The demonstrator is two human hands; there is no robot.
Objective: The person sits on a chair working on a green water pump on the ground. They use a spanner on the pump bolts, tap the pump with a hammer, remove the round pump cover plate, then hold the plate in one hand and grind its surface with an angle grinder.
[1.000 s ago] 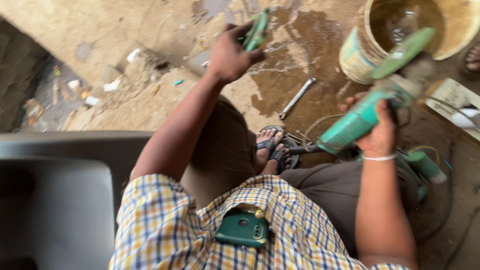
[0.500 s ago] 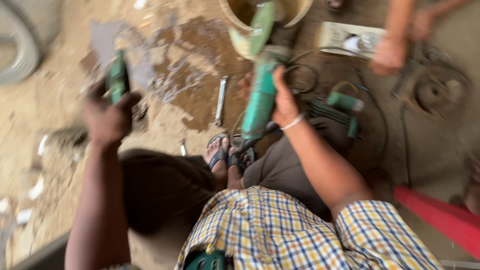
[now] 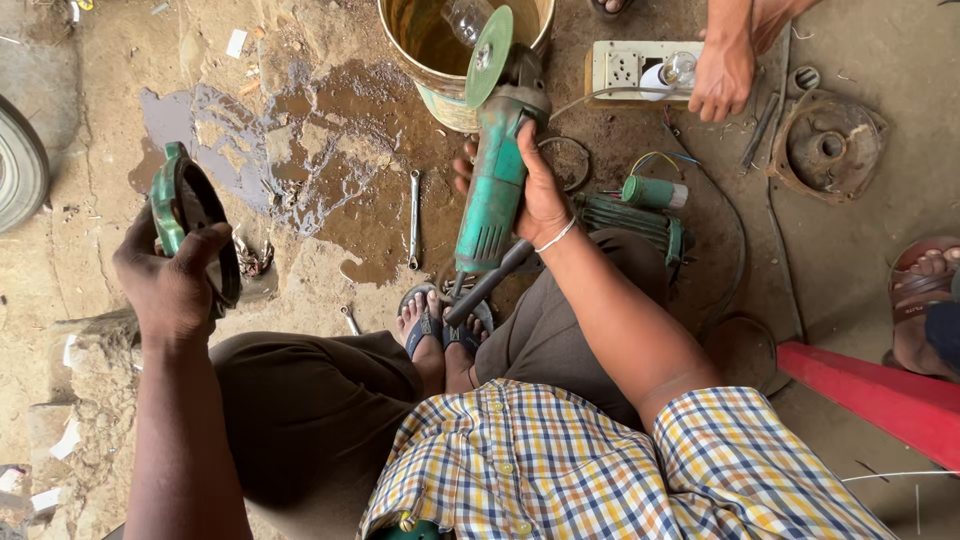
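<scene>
Your right hand [image 3: 535, 195] is wrapped tightly around the smooth green plastic body of the angle grinder [image 3: 492, 190], whose thin round disc [image 3: 488, 57] points away from you, up at the rim of the rusty metal bucket [image 3: 447, 103]. Your left hand [image 3: 172, 285] is raised off to the side, fingers clenched on a green-edged, ring-shaped metal cover [image 3: 188, 225]. A slim steel spanner [image 3: 413, 218] lies on the wet, stained concrete floor [image 3: 300, 140] between them. Another person's hand [image 3: 722, 80] rests on a white socket box [image 3: 628, 68].
</scene>
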